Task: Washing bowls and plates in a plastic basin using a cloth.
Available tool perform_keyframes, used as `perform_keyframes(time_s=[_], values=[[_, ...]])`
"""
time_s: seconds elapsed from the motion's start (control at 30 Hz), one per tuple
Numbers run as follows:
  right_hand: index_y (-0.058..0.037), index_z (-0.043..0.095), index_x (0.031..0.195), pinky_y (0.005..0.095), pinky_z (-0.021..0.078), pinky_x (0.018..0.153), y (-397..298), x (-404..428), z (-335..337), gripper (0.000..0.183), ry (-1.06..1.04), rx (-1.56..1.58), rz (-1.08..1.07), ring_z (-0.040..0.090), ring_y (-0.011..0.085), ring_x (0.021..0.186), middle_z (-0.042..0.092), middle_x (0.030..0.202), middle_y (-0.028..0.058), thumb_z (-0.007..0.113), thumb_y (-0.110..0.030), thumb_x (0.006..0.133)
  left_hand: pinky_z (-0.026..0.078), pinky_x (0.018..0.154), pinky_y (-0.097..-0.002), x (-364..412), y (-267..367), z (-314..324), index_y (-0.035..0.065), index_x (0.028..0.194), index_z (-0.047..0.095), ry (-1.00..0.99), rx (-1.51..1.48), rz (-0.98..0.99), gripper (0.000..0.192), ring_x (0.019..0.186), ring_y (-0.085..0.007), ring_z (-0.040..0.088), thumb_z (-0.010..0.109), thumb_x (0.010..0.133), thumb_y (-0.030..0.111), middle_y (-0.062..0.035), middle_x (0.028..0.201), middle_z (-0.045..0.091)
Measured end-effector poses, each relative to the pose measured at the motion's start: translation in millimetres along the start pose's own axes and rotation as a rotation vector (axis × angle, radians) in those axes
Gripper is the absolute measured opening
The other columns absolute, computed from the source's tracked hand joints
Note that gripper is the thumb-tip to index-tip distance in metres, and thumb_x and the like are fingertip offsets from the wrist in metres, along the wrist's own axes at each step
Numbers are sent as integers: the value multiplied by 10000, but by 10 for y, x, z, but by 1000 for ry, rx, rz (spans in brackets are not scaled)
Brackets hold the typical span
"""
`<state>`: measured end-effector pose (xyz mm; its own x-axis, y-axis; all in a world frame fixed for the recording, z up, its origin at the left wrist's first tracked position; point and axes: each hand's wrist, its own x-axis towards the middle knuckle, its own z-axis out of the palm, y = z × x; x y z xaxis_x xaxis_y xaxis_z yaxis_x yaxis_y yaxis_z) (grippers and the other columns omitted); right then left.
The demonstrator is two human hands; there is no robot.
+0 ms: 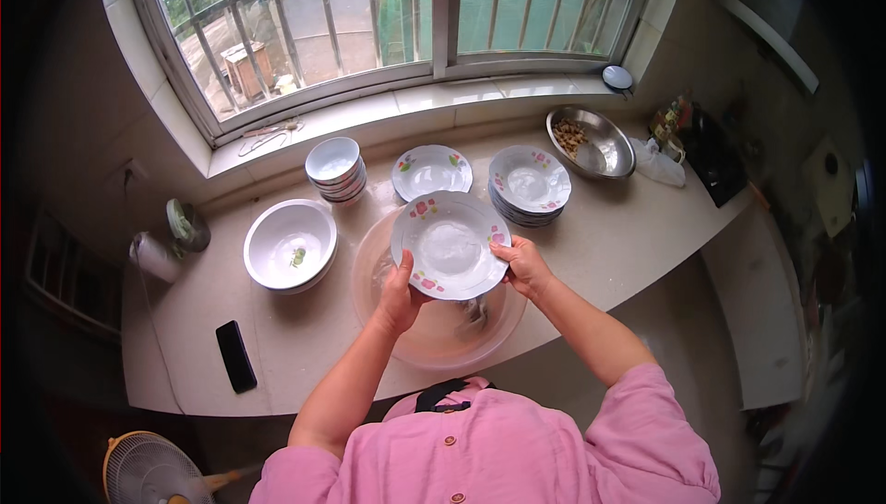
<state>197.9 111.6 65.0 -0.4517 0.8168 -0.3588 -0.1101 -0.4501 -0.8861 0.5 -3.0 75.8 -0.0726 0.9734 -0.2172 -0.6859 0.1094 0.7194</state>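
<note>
Between both hands I hold a white scalloped plate (453,244) with pink flowers on its rim. My left hand (401,293) grips its lower left edge, thumb on top. On the right edge, my right hand (524,265) has its thumb over the rim. Below the plate stands a wide pinkish plastic basin (502,338) with liquid in it. Something grey, partly hidden by the plate, lies in the basin. Behind the basin are a plate with red and green decoration (432,172) and a stack of flowered plates (529,182).
Left of the basin are white bowls (291,244) and a stack of small bowls (336,168). A smartphone (236,357) lies near the front edge. At the back right sits a steel bowl (609,147) holding brown pieces, beside a plastic bag (657,163). A fan (156,469) stands lower left.
</note>
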Motion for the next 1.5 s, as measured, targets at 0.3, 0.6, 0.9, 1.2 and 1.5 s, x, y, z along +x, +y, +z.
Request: perform_keyframes(time_s=[0.3, 0.6, 0.9, 1.2, 1.5], values=[[-80, 269, 1336, 495, 135, 1038, 402, -75, 247, 778, -343, -1533, -230, 175, 346, 1295, 220, 1377, 206, 612, -300, 673, 387, 915, -321, -218, 18, -520, -9, 1267, 319, 293, 315, 247, 445, 1079, -238, 481, 423, 837, 36, -147, 1182, 469], [-89, 352, 1288, 441, 358, 915, 565, 106, 420, 826, -360, -1909, -72, 421, 360, 1136, 297, 1332, 219, 722, -208, 559, 286, 990, -299, -134, -185, -638, -54, 1292, 289, 359, 804, 316, 569, 1172, -246, 400, 359, 728, -29, -182, 1240, 428], [-28, 449, 1206, 340, 423, 854, 854, 352, 240, 655, -48, -657, -29, 531, 291, 1007, 543, 1065, 186, 678, -166, 609, 380, 898, -295, -145, -302, -488, 45, 1317, 290, 294, 412, 75, 618, 1050, -217, 473, 370, 715, -68, -134, 1177, 471], [5, 52, 1369, 375, 110, 1068, 1302, 477, 886, 829, 112, -1061, -109, 145, 407, 1291, 125, 1394, 266, 549, -124, 717, 526, 647, -444, -195, -195, -391, 198, 1310, 260, 321, 331, -139, 442, 955, -250, 557, 355, 920, 384, -85, 1181, 466], [-105, 179, 1387, 259, 203, 1022, 1138, 418, 1152, 739, -265, -123, -145, 226, 194, 1287, 177, 1431, 121, 550, -111, 747, 450, 791, -527, -131, -174, -507, 156, 1340, 237, 283, 311, -312, 671, 1124, -298, 450, 235, 854, 619, -118, 1272, 408]])
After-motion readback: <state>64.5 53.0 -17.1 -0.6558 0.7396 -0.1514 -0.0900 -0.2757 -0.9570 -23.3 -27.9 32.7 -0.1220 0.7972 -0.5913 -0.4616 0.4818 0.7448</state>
